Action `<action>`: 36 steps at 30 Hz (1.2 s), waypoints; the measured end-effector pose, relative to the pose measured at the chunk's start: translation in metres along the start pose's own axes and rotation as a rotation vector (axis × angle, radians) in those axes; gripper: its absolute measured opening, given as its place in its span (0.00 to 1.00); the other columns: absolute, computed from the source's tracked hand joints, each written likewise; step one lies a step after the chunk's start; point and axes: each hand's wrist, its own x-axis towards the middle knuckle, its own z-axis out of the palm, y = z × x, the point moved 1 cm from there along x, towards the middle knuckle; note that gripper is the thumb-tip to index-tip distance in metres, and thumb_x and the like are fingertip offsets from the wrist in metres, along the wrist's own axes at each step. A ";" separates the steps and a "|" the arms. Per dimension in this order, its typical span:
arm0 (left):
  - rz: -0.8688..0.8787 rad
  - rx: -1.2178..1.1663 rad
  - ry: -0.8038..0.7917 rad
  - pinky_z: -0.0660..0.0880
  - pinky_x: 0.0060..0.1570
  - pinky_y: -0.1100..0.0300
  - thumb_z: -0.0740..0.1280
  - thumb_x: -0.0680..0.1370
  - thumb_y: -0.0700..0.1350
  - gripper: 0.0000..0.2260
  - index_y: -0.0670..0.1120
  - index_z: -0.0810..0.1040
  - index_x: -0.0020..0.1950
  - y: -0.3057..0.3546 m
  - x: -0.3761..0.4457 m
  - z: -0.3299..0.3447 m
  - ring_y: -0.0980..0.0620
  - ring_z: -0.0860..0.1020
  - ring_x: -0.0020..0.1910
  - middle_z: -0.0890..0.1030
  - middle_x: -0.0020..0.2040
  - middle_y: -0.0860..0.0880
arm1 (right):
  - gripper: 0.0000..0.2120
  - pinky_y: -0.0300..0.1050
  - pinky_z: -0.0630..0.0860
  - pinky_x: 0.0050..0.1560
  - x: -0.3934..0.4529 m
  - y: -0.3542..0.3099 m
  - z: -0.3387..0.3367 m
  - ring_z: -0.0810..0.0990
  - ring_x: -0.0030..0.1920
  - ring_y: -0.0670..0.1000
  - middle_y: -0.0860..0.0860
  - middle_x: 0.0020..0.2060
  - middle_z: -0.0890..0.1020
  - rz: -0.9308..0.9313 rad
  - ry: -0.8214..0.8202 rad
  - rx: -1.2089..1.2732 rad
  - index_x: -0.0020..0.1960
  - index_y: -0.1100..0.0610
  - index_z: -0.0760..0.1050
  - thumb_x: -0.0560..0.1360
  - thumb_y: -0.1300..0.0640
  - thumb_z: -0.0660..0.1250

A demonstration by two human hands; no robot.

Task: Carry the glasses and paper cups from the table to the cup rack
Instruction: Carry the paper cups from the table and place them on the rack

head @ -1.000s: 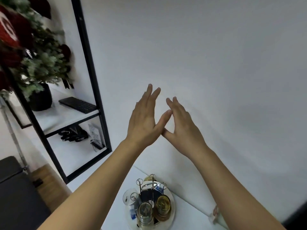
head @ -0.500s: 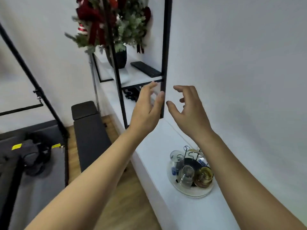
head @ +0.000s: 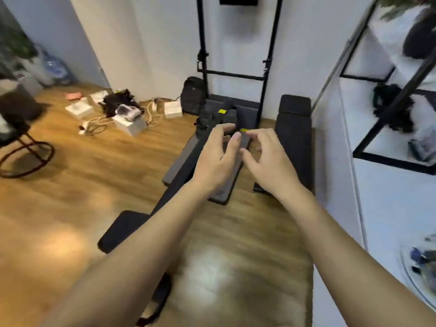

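Note:
My left hand and my right hand are stretched out in front of me over the floor, side by side and nearly touching. Both hold nothing, and their fingers are spread and slightly curled. The cup rack, a round tray with glasses on it, is blurred at the far right edge on the white counter, well away from both hands. No table with paper cups is in view.
Black exercise benches and a black metal rack frame stand ahead on the wooden floor. White boxes and cables lie at the left, a black stool at the far left. A black-framed shelf stands on the counter.
My view has swung left, away from the wall and counter toward the room. The cup rack has slid from below my hands to the right edge. Both hands stay empty.

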 end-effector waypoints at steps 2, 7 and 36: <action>-0.056 0.042 0.059 0.75 0.59 0.62 0.58 0.82 0.61 0.23 0.48 0.71 0.71 -0.023 -0.034 -0.062 0.62 0.76 0.61 0.76 0.65 0.54 | 0.17 0.53 0.78 0.54 -0.010 -0.042 0.052 0.76 0.57 0.50 0.46 0.59 0.71 -0.049 -0.066 0.044 0.66 0.50 0.70 0.79 0.48 0.66; -0.219 0.143 0.210 0.76 0.57 0.60 0.58 0.84 0.59 0.20 0.50 0.71 0.71 -0.072 -0.133 -0.216 0.58 0.76 0.62 0.75 0.66 0.52 | 0.18 0.47 0.76 0.48 -0.040 -0.155 0.185 0.75 0.49 0.44 0.42 0.55 0.69 -0.172 -0.261 0.142 0.67 0.49 0.70 0.79 0.46 0.65; -0.584 0.429 0.669 0.69 0.52 0.71 0.59 0.85 0.57 0.17 0.54 0.69 0.72 -0.288 -0.215 -0.785 0.67 0.72 0.60 0.72 0.69 0.59 | 0.22 0.52 0.79 0.56 0.067 -0.608 0.658 0.74 0.62 0.51 0.48 0.65 0.70 -0.540 -0.686 0.243 0.71 0.51 0.68 0.79 0.46 0.66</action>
